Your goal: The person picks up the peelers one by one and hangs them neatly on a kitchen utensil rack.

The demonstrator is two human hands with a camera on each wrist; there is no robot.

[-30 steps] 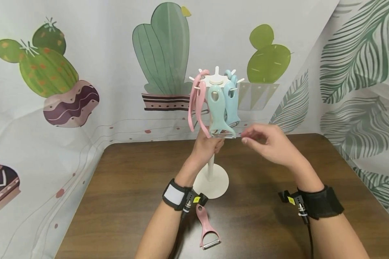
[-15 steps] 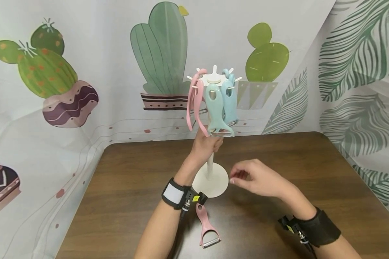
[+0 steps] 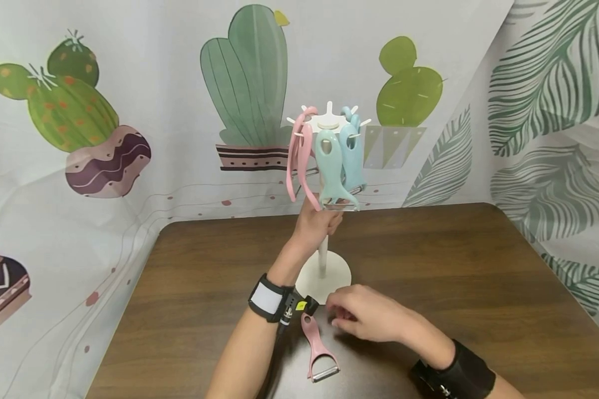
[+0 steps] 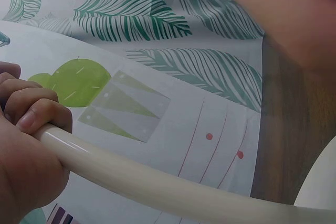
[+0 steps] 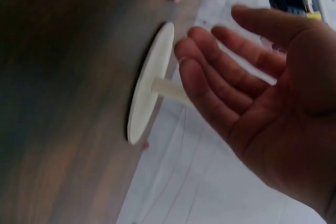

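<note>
My left hand [image 3: 315, 223] grips the post of a white rack [image 3: 323, 260] just below its hanging peelers; in the left wrist view the fingers curl round the cream post [image 4: 131, 174]. From the rack's hooks hang pink peelers [image 3: 304, 160], a mint green peeler [image 3: 331, 166] at the front and blue peelers [image 3: 351, 158] to the right. Another pink peeler [image 3: 311, 332] lies on the table, blade end toward me. My right hand [image 3: 371, 315] hovers to the right of its handle, in front of the round base. Its fingers [image 5: 210, 93] are loosely bent and hold nothing.
The brown wooden table [image 3: 204, 288] carries the rack's round base [image 3: 336, 271]. A cloth backdrop [image 3: 174, 111] printed with cacti and leaves hangs right behind the table. Both wrists wear black straps [image 3: 272, 299] with small cameras.
My right hand has come down from beside the hanging mint green peeler, toward me and to the left, close to the peeler on the table. The left hand keeps its grip on the post.
</note>
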